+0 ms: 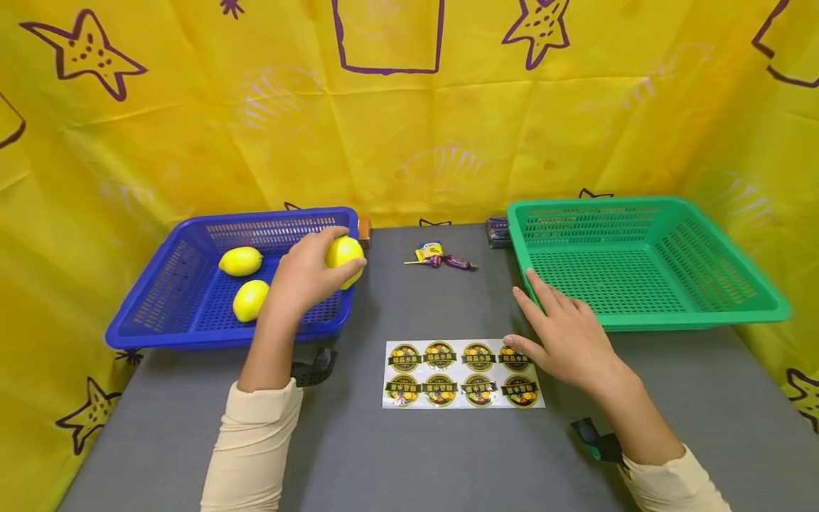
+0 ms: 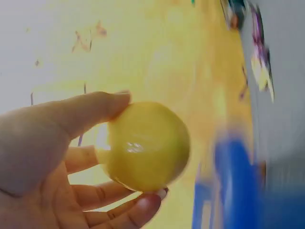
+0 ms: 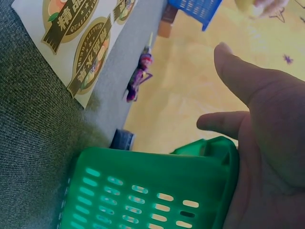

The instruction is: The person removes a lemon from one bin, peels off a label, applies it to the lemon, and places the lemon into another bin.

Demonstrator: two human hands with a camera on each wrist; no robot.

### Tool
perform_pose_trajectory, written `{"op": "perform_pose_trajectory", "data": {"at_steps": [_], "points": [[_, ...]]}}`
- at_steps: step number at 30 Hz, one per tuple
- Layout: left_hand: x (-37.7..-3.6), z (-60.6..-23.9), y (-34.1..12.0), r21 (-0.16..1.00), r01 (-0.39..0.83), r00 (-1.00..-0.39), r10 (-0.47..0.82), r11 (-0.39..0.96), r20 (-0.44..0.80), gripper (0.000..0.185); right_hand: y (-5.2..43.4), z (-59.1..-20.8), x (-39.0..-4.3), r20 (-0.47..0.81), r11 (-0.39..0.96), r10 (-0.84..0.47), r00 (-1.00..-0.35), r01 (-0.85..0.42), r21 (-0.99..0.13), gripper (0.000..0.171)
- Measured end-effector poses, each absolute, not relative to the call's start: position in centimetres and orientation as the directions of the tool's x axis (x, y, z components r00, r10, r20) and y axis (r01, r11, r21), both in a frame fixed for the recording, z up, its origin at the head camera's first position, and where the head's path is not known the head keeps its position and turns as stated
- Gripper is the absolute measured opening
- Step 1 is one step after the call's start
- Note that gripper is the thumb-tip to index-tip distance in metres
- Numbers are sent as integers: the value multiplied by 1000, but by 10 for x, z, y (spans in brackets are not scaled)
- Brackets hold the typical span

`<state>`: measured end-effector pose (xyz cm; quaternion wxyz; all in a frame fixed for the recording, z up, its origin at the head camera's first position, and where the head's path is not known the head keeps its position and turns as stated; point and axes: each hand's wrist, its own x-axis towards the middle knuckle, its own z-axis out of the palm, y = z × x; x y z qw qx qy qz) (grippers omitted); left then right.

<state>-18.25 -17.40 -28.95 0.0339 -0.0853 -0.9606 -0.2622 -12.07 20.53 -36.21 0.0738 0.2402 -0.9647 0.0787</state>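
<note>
My left hand (image 1: 307, 274) grips a yellow lemon (image 1: 345, 257) between thumb and fingers, over the right edge of the blue basket (image 1: 147, 284). In the left wrist view the same lemon (image 2: 147, 145) shows above the blurred blue rim. Two more lemons, one at the back (image 1: 240, 261) and one nearer (image 1: 250, 300), lie inside that basket. My right hand (image 1: 569, 338) is spread with loose fingers at the left front corner of the green basket (image 1: 704, 318). Its thumb overlaps the top right of a sticker sheet (image 1: 463, 375) in the head view.
Wrapped candies (image 1: 457, 262) and a lollipop (image 1: 434, 262) lie at the back of the grey table (image 1: 358, 455). A dark box (image 1: 498, 232) stands against the green basket, a brown one (image 1: 365, 232) behind the blue basket. A yellow patterned cloth (image 1: 409, 128) hangs behind.
</note>
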Motion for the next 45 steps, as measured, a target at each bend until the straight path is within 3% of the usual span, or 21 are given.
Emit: {"op": "perform_pose_trajectory", "data": {"at_steps": [3, 10, 16, 36, 39, 45], "points": [[-188, -295, -144, 521, 219, -976, 183, 825, 120, 62, 206, -364, -121, 180, 871, -455, -872, -478, -118, 78], [-197, -334, -86, 544, 193, -967, 253, 817, -37, 64, 203, -366, -121, 188, 871, -455, -871, -479, -113, 77], [-202, -364, -54, 529, 196, -956, 280, 826, -84, 63, 202, -366, -121, 208, 871, -453, -867, -480, -101, 77], [-202, -387, -29, 416, 204, -953, 278, 886, -123, 67, 203, -366, -119, 227, 865, -453, -862, -487, -123, 70], [-200, -386, -30, 423, 205, -950, 284, 882, -130, 67, 202, -364, -117, 296, 823, -488, -821, -546, -156, 63], [-189, -377, -46, 467, 177, -956, 264, 866, -127, 60, 189, -361, -105, 444, 698, -600, -666, -707, -117, 48]]}}
